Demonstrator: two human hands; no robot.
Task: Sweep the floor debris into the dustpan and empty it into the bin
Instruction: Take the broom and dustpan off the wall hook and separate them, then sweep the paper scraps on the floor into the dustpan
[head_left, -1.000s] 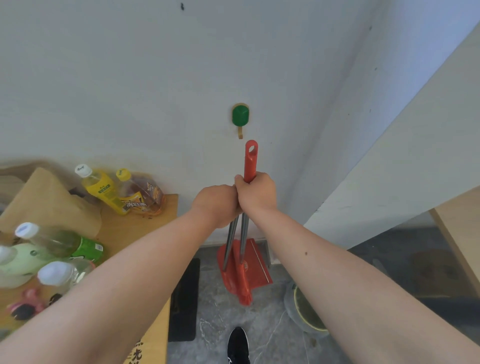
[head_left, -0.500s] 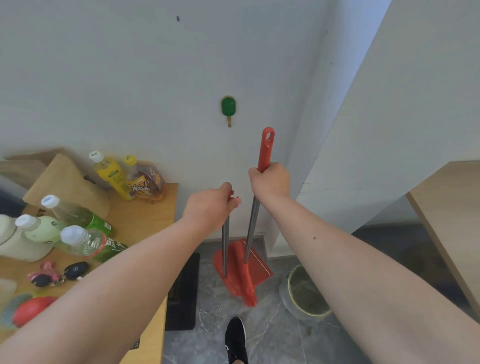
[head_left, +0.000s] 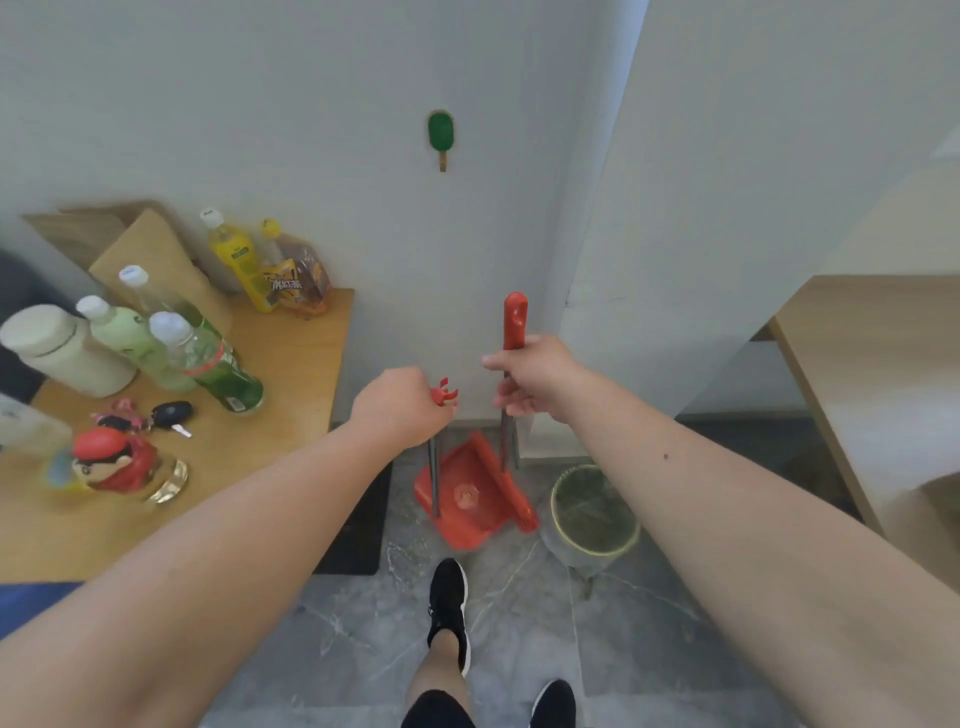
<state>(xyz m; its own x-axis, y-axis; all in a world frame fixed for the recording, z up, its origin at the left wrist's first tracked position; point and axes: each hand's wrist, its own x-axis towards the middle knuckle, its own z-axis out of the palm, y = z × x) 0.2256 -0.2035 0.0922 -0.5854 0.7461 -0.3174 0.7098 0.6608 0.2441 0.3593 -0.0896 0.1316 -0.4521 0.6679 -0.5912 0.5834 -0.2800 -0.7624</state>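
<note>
Red dustpan (head_left: 462, 514) stands on the grey floor (head_left: 363, 639) by the wall, its metal shaft rising to the left hand (head_left: 400, 410). That hand's fingers are curled round the top of the shaft. Right hand (head_left: 530, 376) is wrapped round the broom (head_left: 513, 322) just under its red grip. The broom head sits at the pan's right edge; touching or just beside, cannot tell. Bin (head_left: 597, 552) is on the floor just right of the pan. No debris made out on the visible floor.

Judgement: tool pick-up step; sweeping not begun. Next move calls for parting broom from pan, carrying both to the debris, and setting the pan lip flat. The right hand then draws the broom toward it.
</note>
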